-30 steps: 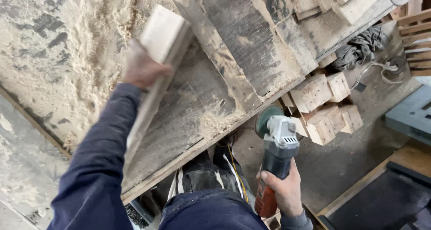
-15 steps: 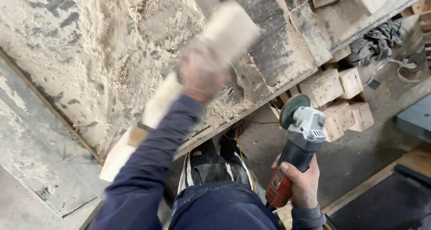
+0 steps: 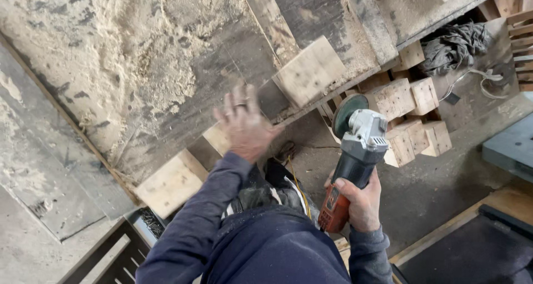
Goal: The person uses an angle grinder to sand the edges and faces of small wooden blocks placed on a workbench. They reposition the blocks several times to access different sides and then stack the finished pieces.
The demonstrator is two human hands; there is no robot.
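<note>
A long pale wooden plank (image 3: pixel 244 134) is seen lying slantwise along the near edge of a sawdust-strewn workbench (image 3: pixel 139 56), its near-left end jutting past the bench edge and its far-right end resting on the dark boards. The left hand (image 3: pixel 244 126) is laid over the plank's middle, fingers spread and blurred by motion; that stretch of the wood is hidden beneath it, so whether it is gripped or merely pressed cannot be told. The right hand (image 3: pixel 361 201) is clenched around the orange-red handle of an angle grinder (image 3: pixel 355 156), held off the bench to the right above the floor, its green disc turned towards the bench edge and half hidden by the grey head. The grinder's cord is lost against the dark clothing. Pale wooden blocks (image 3: pixel 413 115) are stacked on the floor to the right, partly cut off by the bench. A grey rag (image 3: pixel 452 45) is crumpled farther right. A blue-grey case (image 3: pixel 511 148) is cropped by the right edge
</note>
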